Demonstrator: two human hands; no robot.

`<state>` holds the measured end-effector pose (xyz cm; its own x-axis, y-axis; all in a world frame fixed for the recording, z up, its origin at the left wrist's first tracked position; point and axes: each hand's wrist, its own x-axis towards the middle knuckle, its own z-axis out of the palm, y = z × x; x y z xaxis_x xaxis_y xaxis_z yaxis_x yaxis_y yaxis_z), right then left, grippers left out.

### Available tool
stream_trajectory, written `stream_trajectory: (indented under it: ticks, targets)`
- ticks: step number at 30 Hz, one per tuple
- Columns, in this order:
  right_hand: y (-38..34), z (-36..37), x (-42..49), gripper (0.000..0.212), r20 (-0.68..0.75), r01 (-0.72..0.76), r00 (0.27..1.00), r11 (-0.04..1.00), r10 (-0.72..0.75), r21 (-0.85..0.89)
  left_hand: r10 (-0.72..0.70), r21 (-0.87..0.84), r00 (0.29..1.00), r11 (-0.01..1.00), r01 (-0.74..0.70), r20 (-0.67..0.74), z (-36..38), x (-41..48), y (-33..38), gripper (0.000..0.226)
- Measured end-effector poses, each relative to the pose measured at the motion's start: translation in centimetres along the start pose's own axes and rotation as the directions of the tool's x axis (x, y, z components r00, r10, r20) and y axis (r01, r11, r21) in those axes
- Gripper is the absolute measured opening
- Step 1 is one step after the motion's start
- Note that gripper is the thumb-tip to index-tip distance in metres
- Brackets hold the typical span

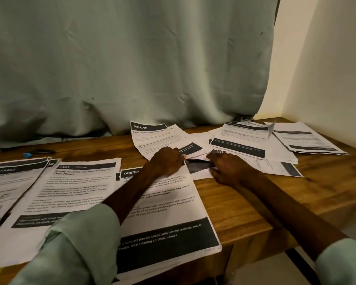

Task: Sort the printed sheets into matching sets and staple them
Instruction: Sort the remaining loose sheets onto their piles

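The sheet headed "LIVING ROOM" (152,136) lies tilted at the table's middle back. My left hand (167,162) holds its lower edge with curled fingers. Just to the right, my right hand (228,168) pinches a sheet with a dark band (199,166) between thumb and fingers. Three sorted stacks lie near me: one at the far left (8,182), the "Empty Suitcase" stack (74,194), and the "DRESSING" stack (173,219) under my left forearm. Loose unsorted sheets (245,140) spread at the back right. A blue and black stapler (37,152) rests at the back left.
The wooden table (245,204) ends at a front edge on the right and meets a cream wall (327,79) at the far right. A pale green curtain (132,68) hangs down to the table's back edge. Another small stack (308,138) lies in the far right corner.
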<state>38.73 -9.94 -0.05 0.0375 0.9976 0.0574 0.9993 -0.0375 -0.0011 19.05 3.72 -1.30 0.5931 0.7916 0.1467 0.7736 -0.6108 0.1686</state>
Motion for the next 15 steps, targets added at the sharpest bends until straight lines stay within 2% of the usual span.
stream_trajectory:
  ticks: [4, 6, 10, 11, 13, 15]
  targets:
    - [0.9, 0.3, 0.6, 0.066, -0.036, -0.027, 0.999, 0.998, 0.029, 0.054, 0.035, -0.019, 0.988, 0.999, -0.038, -0.150, 1.1, -0.8, -1.0, 0.044]
    - [1.8, 0.3, 0.8, 0.065, -0.057, -0.029, 0.998, 0.988, 0.038, 0.154, 0.032, -0.047, 0.968, 0.998, -0.045, -0.250, 2.2, -1.4, -1.7, 0.038]
    - [3.3, -0.4, 1.1, 0.037, -0.052, 0.042, 0.998, 0.941, -0.026, 0.335, 0.022, -0.137, 0.943, 0.988, -0.071, -0.333, 3.4, -1.8, -2.6, 0.033]
    - [3.4, -0.5, 1.1, 0.041, -0.019, 0.045, 0.999, 0.932, -0.042, 0.361, 0.024, -0.140, 0.941, 0.987, -0.076, -0.339, 3.4, -1.7, -2.7, 0.032]
    - [3.0, -0.4, 0.9, 0.066, 0.058, 0.005, 0.998, 0.930, -0.028, 0.368, 0.030, -0.135, 0.937, 0.987, -0.082, -0.349, 3.6, -1.6, -2.8, 0.032]
    - [2.9, 0.1, 0.9, 0.080, 0.069, -0.018, 0.998, 0.939, -0.006, 0.344, 0.032, -0.142, 0.934, 0.986, -0.087, -0.355, 3.6, -1.7, -2.7, 0.033]
